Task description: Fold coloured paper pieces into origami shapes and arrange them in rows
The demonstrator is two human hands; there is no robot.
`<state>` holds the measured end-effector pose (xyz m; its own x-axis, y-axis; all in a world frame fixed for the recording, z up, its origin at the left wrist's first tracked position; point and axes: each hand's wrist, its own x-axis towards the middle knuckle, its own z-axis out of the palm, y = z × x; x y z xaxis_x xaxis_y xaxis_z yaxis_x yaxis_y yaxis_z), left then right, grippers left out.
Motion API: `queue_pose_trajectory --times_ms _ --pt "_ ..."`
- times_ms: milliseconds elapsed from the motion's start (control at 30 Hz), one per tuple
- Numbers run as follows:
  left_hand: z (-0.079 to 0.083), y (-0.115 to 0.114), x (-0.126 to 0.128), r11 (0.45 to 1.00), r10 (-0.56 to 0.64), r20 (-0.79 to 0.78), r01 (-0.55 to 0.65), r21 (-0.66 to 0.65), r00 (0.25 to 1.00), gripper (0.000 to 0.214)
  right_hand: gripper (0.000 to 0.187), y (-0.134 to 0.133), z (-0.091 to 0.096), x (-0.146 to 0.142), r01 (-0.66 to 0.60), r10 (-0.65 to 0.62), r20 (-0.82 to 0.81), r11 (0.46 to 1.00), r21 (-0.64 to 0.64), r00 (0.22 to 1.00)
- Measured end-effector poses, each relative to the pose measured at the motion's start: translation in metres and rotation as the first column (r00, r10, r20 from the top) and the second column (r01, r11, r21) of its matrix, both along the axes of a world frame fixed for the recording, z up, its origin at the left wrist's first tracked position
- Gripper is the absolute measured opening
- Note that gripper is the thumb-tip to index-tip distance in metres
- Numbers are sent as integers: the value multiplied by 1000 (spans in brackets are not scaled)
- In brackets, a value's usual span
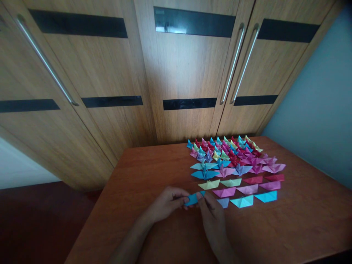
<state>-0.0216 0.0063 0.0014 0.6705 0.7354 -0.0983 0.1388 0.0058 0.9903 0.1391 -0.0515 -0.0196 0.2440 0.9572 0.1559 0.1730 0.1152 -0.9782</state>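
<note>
A small folded piece of blue paper (193,199) is held between my two hands, just above the table. My left hand (168,202) pinches its left end between thumb and fingers. At the other end, my right hand (211,209) grips the paper, thumb on top. Close to my right hand lie folded paper boats: a lavender one (224,202) partly hidden by that hand, a turquoise one (242,201) and a bright blue one (266,197). A yellow boat (209,184) and a magenta boat (224,192) sit just beyond my fingers.
Behind the boats, many-coloured folded paper birds (233,152) stand in tight rows toward the back of the brown wooden table (132,176). Wooden wardrobe doors (181,69) with metal handles (233,62) rise behind it. A pale wall (319,110) is at the right.
</note>
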Motion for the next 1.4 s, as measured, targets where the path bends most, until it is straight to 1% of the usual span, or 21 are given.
queue_pose_trajectory --times_ms 133,300,400,467,533,600,667,700,733,800,867,900,967,1033,1067,1133,1167,1233,1300,1367,1400 --pt "-1 2 -3 1000 -3 -6 3 15 1000 27 35 3 -1 2 -7 7 -10 1000 -13 1000" --pt "-4 1 -1 998 60 -44 -60 -7 997 25 38 5 -3 6 73 -73 22 997 -23 997" --pt "-5 1 1 998 59 -53 -58 12 997 26 38 2 -6 19 136 -136 -3 991 -7 991" --pt "-8 2 1 994 100 -66 -97 44 993 25 37 -1 -5 38 209 -210 -18 978 -18 978" --pt "-11 6 0 980 182 -84 -174 94 980 22 34 -4 -2 67 270 -271 -23 962 -32 962" --pt "-14 11 -2 954 277 -105 -260 148 955 20 33 -7 4 106 352 -352 -24 936 -1 936" --pt "-16 13 -4 932 339 -134 -313 182 931 21 38 -11 9 153 453 -453 54 891 -6 890" --pt "-16 14 -4 928 350 -149 -320 193 925 22 40 -13 11 177 504 -499 114 864 -18 859" --pt "-15 13 -3 927 348 -163 -314 202 923 22 41 -15 12 202 558 -544 174 829 -36 821" --pt "-14 11 -2 935 317 -191 -272 227 929 21 33 -19 9 251 668 -619 299 739 -93 726" --pt "-12 9 0 938 286 -225 -225 264 931 19 24 -22 1 293 718 -632 370 677 -163 681" --pt "-12 8 1 937 277 -240 -207 282 930 19 20 -22 -5 310 729 -630 399 663 -171 667" --pt "-11 7 2 933 271 -257 -187 307 928 18 15 -20 -17 335 733 -603 453 652 -194 656" --pt "-11 7 2 932 263 -260 -175 317 929 18 11 -16 -26 347 742 -558 527 627 -239 641" --pt "-11 7 2 933 257 -263 -168 319 930 18 12 -13 -29 350 750 -533 566 607 -262 629" --pt "-11 6 2 932 250 -273 -154 328 929 18 22 -8 -33 350 761 -480 632 578 -294 608" --pt "-11 6 2 931 250 -277 -151 332 928 18 29 -5 -33 349 762 -463 651 577 -293 601" --pt "-11 6 2 930 253 -287 -151 336 924 19 41 -1 -34 346 747 -440 667 607 -273 602" --pt "-10 6 2 932 248 -296 -144 334 922 19 46 3 -34 344 726 -432 669 645 -240 605" --pt "-10 6 2 932 243 -296 -138 334 924 19 46 5 -33 343 725 -440 669 653 -219 599" --pt "-10 5 2 931 245 -291 -141 337 925 19 45 6 -32 343 731 -451 666 647 -215 595"
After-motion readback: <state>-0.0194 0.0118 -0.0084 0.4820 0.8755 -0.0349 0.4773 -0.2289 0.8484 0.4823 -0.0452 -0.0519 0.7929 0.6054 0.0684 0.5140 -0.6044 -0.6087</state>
